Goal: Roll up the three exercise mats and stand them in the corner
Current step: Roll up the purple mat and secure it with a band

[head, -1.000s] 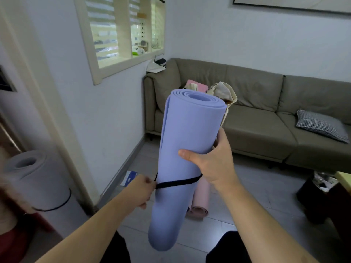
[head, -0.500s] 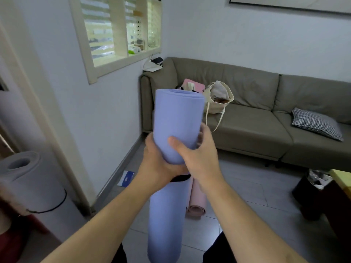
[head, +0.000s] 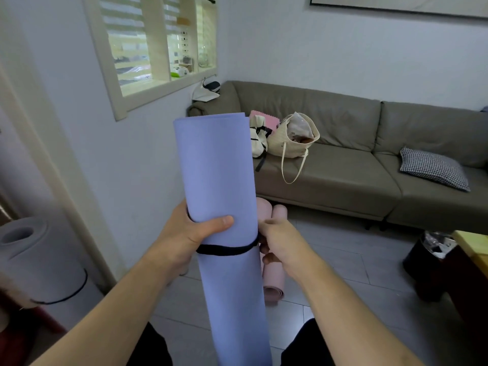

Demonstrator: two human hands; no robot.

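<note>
In the middle of the frame we see the rolled lilac exercise mat (head: 224, 207), held almost upright in the air, its lower end going out of the bottom edge. A black elastic strap (head: 224, 250) goes around it near the middle. Our left hand (head: 184, 233) grips the roll just above the strap, the thumb lying across the front and the other fingers curled behind, out of sight. Our right hand (head: 280, 241) is at the right side of the roll, at the height of the strap; its fingers are bent toward the strap, but we cannot tell if they really pinch it. Behind the lilac roll, a pink rolled mat (head: 273, 281) lies on the grey tiled floor (head: 343, 273). At the left edge, a grey rolled mat (head: 31, 257) with a black band stands upright. In the upper right we see an olive sofa (head: 356, 175) with a cream tote bag (head: 293, 140) and a checked cushion (head: 433, 169).
</note>
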